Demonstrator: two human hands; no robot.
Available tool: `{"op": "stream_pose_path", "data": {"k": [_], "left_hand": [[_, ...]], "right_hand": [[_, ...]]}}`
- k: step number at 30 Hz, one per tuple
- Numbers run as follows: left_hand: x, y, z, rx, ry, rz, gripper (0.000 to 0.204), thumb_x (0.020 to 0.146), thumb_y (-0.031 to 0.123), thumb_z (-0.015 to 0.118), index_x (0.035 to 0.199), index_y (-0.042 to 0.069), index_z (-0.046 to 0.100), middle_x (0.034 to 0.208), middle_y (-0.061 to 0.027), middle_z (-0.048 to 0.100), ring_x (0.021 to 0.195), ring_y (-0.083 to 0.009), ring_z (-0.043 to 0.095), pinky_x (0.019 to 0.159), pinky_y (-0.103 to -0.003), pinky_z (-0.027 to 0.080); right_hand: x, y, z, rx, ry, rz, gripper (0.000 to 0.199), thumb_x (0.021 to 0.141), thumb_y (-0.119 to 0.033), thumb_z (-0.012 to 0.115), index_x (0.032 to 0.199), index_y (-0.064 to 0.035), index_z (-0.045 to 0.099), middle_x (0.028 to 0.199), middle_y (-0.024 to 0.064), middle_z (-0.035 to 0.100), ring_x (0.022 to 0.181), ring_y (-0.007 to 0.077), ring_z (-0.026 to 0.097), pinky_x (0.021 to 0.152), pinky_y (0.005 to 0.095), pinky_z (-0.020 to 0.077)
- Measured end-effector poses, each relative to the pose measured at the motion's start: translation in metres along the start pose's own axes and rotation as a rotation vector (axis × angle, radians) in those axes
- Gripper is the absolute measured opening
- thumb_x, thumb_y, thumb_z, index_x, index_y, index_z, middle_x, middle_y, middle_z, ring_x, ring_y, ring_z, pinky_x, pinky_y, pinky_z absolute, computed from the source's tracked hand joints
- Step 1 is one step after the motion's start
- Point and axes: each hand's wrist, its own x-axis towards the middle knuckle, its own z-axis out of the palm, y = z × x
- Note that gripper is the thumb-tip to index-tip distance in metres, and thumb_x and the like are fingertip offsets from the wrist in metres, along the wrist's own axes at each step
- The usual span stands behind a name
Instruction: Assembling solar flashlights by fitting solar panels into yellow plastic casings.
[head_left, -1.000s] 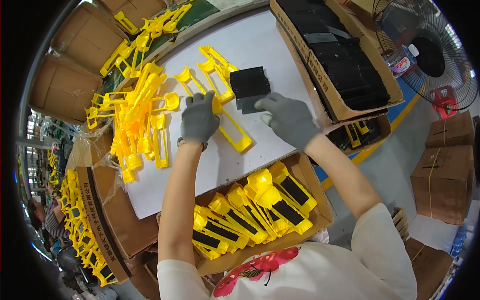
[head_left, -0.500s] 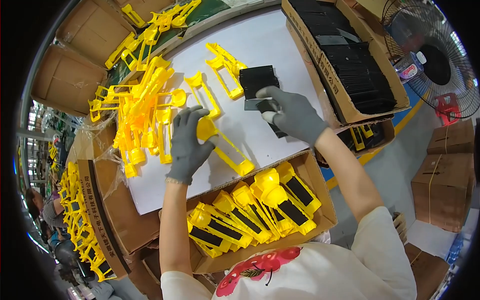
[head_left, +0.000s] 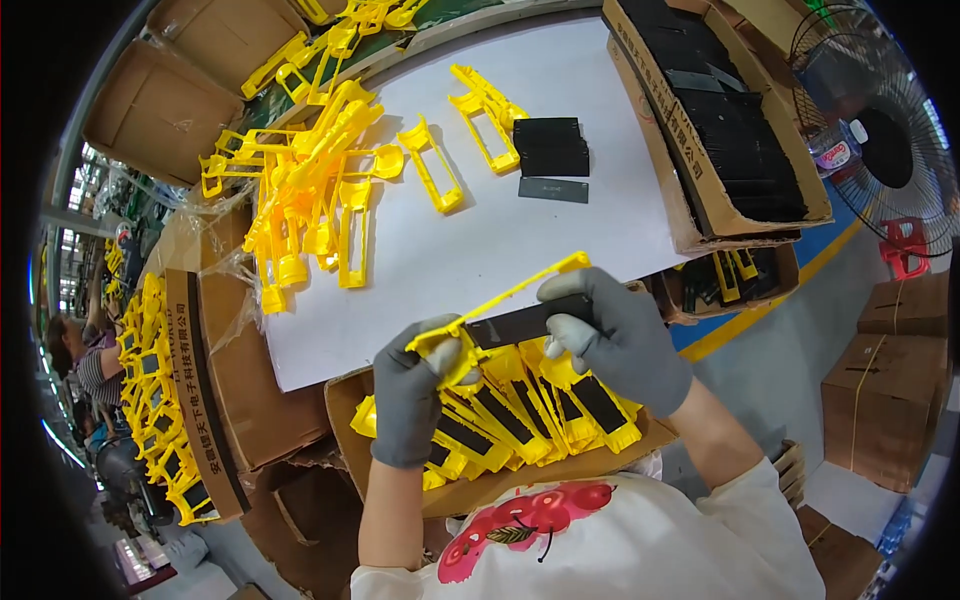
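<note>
In my gloved left hand (head_left: 412, 385) I grip a yellow plastic frame (head_left: 520, 291) by its cupped end. My gloved right hand (head_left: 625, 340) pinches a flat black strip (head_left: 530, 320) and holds it against the frame's underside, its fingers also near the frame's far end. Both are raised over the near edge of the white table (head_left: 420, 270). Below my hands, a cardboard box (head_left: 345, 405) holds several yellow frames with black strips (head_left: 495, 410) set in them. Farther off lies a stack of black strips (head_left: 552, 148), with one loose strip (head_left: 553, 190) just before it.
Loose yellow frames (head_left: 310, 185) are heaped on the table's left, and a few lie mid-table. A carton of black strips (head_left: 735, 130) stands at the right, beside a fan (head_left: 880, 130). Another carton of yellow frames (head_left: 155, 400) sits far left.
My right hand has come back from the stack toward me with a black strip. My left hand has lifted the yellow frame off the table, and the two pieces are now together.
</note>
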Motion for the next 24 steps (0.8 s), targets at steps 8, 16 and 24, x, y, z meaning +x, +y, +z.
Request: {"op": "stream_pose_path", "data": {"k": [8, 16, 24], "left_hand": [[-0.015, -0.002, 0.008, -0.042, -0.026, 0.005, 0.023, 0.086, 0.001, 0.061, 0.108, -0.005, 0.065, 0.094, -0.0116, 0.067, 0.079, -0.0168, 0.066, 0.068, -0.031, 0.060], [-0.018, -0.002, 0.014, -0.016, 0.005, 0.029, 0.024, 0.084, -0.002, 0.063, 0.107, -0.006, 0.065, 0.092, -0.0109, 0.067, 0.076, -0.0156, 0.066, 0.069, -0.028, 0.059], [-0.028, 0.003, 0.014, 0.070, 0.043, 0.044, 0.026, 0.081, -0.003, 0.066, 0.106, -0.009, 0.064, 0.083, -0.0114, 0.066, 0.067, -0.0141, 0.064, 0.064, -0.025, 0.055]], "right_hand": [[-0.010, 0.005, 0.008, -0.317, 0.071, -0.096, 0.018, 0.087, -0.014, 0.063, 0.100, -0.0029, 0.058, 0.076, 0.0185, 0.065, 0.071, 0.0345, 0.066, 0.058, 0.0356, 0.0514], [-0.006, 0.003, 0.002, -0.417, 0.014, -0.098, 0.022, 0.088, -0.020, 0.063, 0.097, -0.0037, 0.053, 0.071, 0.0174, 0.064, 0.063, 0.0347, 0.064, 0.053, 0.0396, 0.0487], [-0.013, 0.011, 0.003, -0.808, 0.324, -0.372, 0.050, 0.078, -0.050, 0.070, 0.108, -0.0120, 0.056, 0.074, 0.0049, 0.063, 0.061, 0.0245, 0.064, 0.053, 0.0355, 0.0483]]}}
